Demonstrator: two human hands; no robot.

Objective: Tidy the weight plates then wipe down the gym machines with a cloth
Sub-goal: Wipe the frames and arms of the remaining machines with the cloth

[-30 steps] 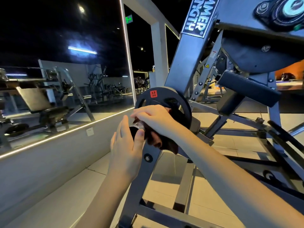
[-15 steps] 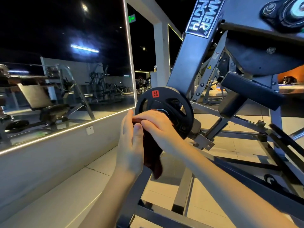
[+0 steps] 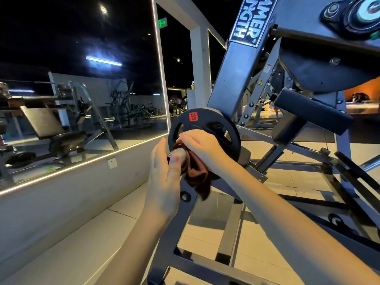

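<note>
The weight plate [image 3: 213, 124] is black, with a small red label [image 3: 193, 116] that carries dark letters. The cloth [image 3: 198, 175] is dark reddish brown. The machine frame [image 3: 232, 79] is grey metal; its nameplate [image 3: 248, 21] is dark with white letters. The pad [image 3: 312, 111] is black. The floor [image 3: 123, 233] has pale beige tiles.

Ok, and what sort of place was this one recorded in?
A gym, almost certainly a commercial one. A plate-loaded machine frame carries a 2.5 kg weight plate, the wall mirror reflects benches and more machines, and the right hand holds a cloth round the plate peg.
</note>
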